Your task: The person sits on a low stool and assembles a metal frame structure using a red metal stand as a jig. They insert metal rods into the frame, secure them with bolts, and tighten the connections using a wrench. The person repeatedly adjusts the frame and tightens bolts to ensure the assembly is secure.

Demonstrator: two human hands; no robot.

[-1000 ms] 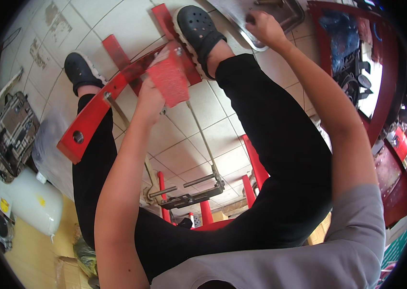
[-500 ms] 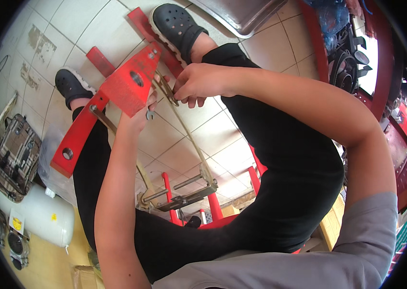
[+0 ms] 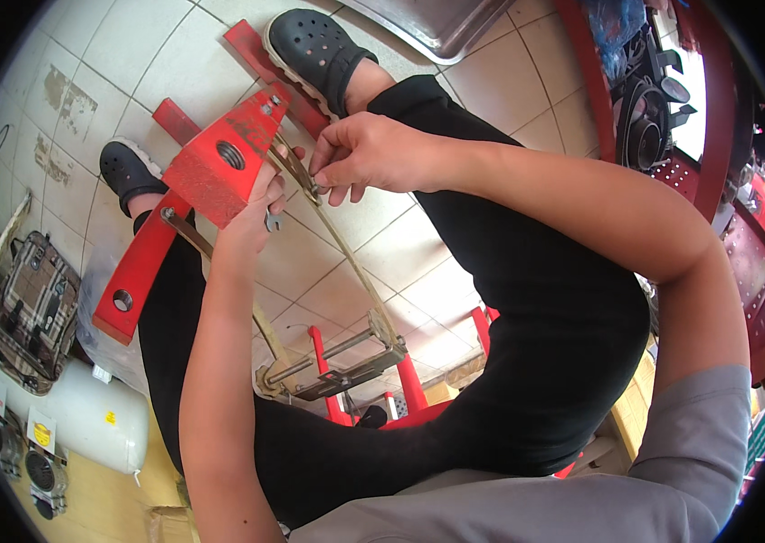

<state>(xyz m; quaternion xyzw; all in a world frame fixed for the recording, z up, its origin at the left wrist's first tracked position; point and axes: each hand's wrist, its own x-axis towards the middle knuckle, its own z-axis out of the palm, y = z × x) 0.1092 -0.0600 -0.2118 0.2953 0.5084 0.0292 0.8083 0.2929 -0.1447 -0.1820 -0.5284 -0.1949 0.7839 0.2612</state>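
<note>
A red metal frame (image 3: 204, 185) with round holes stands between my legs. Flat metal bars (image 3: 348, 257) run from it down to a crosspiece with rods (image 3: 351, 366). My left hand (image 3: 258, 201) is closed beside the red box part, partly hidden by it. The open end of a small wrench (image 3: 273, 220) sticks out below its fingers. My right hand (image 3: 360, 163) pinches at the upper end of the bars, at a small metal fastener (image 3: 317, 189) mostly covered by the fingertips.
A metal tray (image 3: 437, 32) lies on the tiled floor ahead. Dark clogs (image 3: 314, 50) are on my feet. To the left are a plaid bag (image 3: 34, 308) and a white tank (image 3: 97, 416). Red shelving with dark parts (image 3: 645, 127) stands at right.
The view has shifted a little, so the red frame appears slightly further left. Both hands stay at the upper end of the bars, and the right fingers have changed their pinch slightly.
</note>
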